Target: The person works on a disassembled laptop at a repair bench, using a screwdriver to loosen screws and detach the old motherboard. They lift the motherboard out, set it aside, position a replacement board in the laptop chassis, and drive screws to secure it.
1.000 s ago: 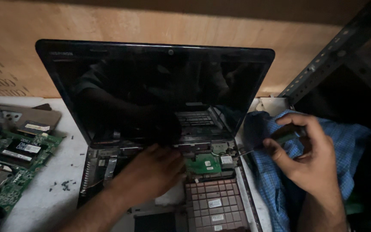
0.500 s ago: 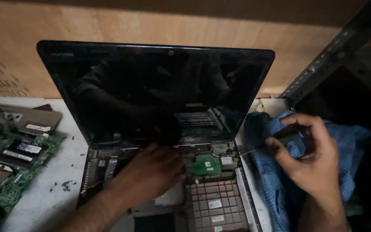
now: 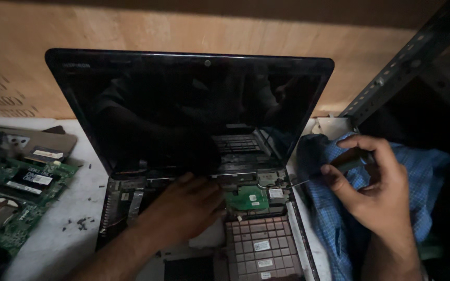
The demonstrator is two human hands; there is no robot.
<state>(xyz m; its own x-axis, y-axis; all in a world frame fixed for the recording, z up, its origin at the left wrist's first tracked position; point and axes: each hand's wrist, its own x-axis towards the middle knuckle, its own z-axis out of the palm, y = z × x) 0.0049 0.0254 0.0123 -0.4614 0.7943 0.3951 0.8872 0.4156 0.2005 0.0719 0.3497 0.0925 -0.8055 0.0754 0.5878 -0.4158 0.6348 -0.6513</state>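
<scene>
An opened-up black laptop (image 3: 188,104) stands on the bench with its dark screen upright and its base stripped to the frame. My left hand (image 3: 183,205) lies flat on the bare base, just left of a small green circuit card (image 3: 249,198). Off the laptop's right edge, my right hand (image 3: 373,182) pinches a small dark part (image 3: 346,161). A thin wire (image 3: 292,183) runs from that part back into the base. The part's shape is hard to make out.
A blue checked cloth (image 3: 417,192) lies under my right hand. Green circuit boards (image 3: 11,192) cover the bench at the left. Small dark screws or crumbs (image 3: 79,224) are scattered near the laptop's left edge. A slotted metal shelf post (image 3: 407,57) rises at the right, before a wooden wall.
My right hand has lifted slightly and turned, keeping its pinch on the dark part. My left hand stays pressed on the laptop base.
</scene>
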